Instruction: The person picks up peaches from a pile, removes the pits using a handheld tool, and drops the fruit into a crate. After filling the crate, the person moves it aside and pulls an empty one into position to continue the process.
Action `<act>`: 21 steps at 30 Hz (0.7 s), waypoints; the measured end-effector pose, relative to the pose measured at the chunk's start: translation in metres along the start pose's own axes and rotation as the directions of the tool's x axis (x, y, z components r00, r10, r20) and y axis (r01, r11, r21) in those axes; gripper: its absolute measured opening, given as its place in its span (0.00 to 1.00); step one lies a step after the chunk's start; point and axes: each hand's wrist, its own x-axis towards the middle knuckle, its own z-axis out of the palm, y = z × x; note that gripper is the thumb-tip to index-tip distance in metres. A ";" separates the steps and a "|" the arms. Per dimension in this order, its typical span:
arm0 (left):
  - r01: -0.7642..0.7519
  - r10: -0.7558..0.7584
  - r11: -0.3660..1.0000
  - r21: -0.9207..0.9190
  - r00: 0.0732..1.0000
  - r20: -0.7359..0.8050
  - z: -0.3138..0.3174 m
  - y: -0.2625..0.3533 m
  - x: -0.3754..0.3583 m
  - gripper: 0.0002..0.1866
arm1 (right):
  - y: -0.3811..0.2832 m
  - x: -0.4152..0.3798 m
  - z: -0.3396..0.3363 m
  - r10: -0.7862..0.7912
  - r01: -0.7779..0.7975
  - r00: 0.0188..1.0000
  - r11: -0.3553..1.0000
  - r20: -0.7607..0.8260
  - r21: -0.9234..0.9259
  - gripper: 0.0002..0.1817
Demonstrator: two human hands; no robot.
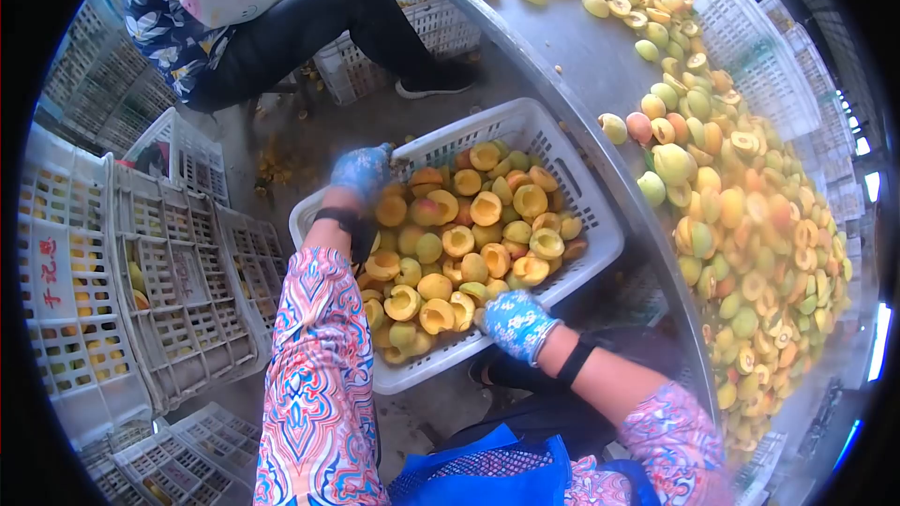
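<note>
A white plastic crate [427, 377] holds many halved, pitted apricots [457, 242], yellow to green with some red blush. It sits tilted across my view, beside the metal table. My left hand [361, 173], in a blue patterned glove, is closed on the crate's far left rim; it is slightly blurred. At the near long side, my right hand [520, 323], in a matching glove, is closed on the rim, its fingertips partly hidden beside the fruit. Patterned sleeves cover both my arms, and a dark band circles each wrist.
A metal table [586, 61] with a raised edge curves along the right, heaped with apricots [741, 225], whole and halved. Stacked crates [178, 286] holding fruit stand at the left. Another person [281, 28] sits at the upper left, a shoe near the crate. Fruit scraps [281, 164] lie on the floor.
</note>
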 end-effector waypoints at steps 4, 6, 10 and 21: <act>0.049 -0.056 0.995 0.088 0.995 0.077 -0.017 0.011 -0.004 0.12 | 0.005 -0.002 0.002 -0.021 0.020 1.000 0.998 0.011 0.058 0.09; 0.049 -0.056 0.994 0.097 0.996 0.066 -0.012 -0.009 0.006 0.12 | 0.017 0.004 -0.016 -0.090 0.095 0.994 0.992 -0.067 0.082 0.08; 0.081 -0.081 0.996 0.022 0.997 0.004 -0.007 -0.044 0.041 0.13 | 0.028 0.024 -0.075 -0.113 0.124 0.987 0.987 -0.111 0.099 0.06; -0.008 0.010 0.998 0.064 0.999 -0.031 -0.006 -0.044 0.042 0.13 | 0.030 0.020 -0.034 -0.011 0.030 0.983 0.994 -0.181 0.102 0.05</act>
